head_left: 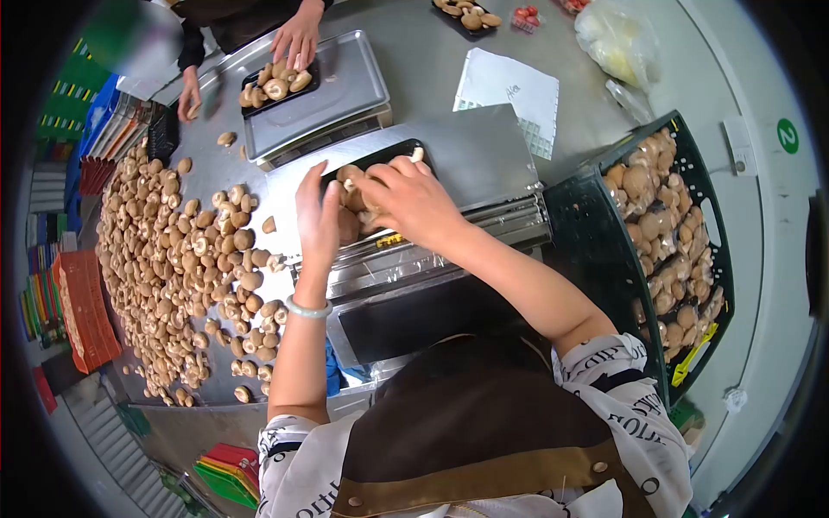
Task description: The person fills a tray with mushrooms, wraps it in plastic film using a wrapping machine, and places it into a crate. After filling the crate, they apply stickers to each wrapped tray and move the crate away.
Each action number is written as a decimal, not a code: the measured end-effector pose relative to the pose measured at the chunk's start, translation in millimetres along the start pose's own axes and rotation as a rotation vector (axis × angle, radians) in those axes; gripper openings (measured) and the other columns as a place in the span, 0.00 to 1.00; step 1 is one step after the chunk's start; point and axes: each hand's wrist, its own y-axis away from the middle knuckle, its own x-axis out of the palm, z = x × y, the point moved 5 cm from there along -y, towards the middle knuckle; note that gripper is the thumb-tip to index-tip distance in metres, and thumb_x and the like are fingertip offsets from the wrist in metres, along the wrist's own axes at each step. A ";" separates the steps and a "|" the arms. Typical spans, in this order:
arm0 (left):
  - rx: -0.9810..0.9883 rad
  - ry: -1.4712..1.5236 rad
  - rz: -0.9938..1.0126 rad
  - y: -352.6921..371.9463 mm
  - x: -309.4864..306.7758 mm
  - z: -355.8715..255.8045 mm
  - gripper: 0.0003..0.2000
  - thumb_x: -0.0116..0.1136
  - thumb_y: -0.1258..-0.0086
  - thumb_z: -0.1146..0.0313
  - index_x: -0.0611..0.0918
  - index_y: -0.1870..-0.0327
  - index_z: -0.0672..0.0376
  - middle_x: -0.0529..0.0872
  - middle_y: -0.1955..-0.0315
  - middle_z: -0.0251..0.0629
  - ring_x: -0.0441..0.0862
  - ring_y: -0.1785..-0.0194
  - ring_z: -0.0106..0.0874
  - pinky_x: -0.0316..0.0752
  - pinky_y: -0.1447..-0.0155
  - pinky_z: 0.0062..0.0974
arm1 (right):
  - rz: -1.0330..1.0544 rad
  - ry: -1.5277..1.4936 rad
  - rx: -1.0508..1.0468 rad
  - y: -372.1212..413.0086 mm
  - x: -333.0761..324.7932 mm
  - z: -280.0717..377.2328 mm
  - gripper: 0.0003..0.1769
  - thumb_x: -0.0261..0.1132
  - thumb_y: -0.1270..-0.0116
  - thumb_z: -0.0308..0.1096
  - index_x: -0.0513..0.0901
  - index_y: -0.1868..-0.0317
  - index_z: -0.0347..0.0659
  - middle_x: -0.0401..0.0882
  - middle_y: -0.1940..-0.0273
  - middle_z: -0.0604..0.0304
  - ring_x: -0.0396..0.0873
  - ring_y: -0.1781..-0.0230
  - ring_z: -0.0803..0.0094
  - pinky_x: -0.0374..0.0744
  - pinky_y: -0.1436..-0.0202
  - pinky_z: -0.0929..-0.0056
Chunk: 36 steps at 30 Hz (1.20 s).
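A black tray (pixel 399 152) holding several brown shiitake mushrooms (pixel 350 201) sits on the metal top of a wrapping machine (pixel 488 160) in front of me. My left hand (pixel 317 220) stands at the tray's left end, fingers stretched upward and apart, its palm side against the mushrooms. From the right, my right hand (pixel 413 200) reaches over the tray with its fingers curled down onto mushrooms. Its fingertips are partly hidden among them. One pale stem (pixel 418 154) pokes up at the tray's far right corner.
Loose mushrooms (pixel 173 276) are heaped on the table at left. Across from me, another person's hands (pixel 296 39) work at a filled tray on a scale (pixel 358 78). A dark green crate (pixel 682 250) of wrapped trays stands at right. Paper (pixel 505 86) lies beyond the machine.
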 end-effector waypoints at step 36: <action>0.256 -0.347 0.222 -14.1 18.5 -35.4 0.36 0.72 0.48 0.48 0.76 0.37 0.54 0.73 0.36 0.47 0.64 0.30 0.47 0.57 0.27 0.45 | -0.073 -0.177 0.103 48.1 -20.2 -50.9 0.32 0.78 0.55 0.30 0.75 0.48 0.42 0.73 0.41 0.55 0.69 0.37 0.54 0.69 0.35 0.58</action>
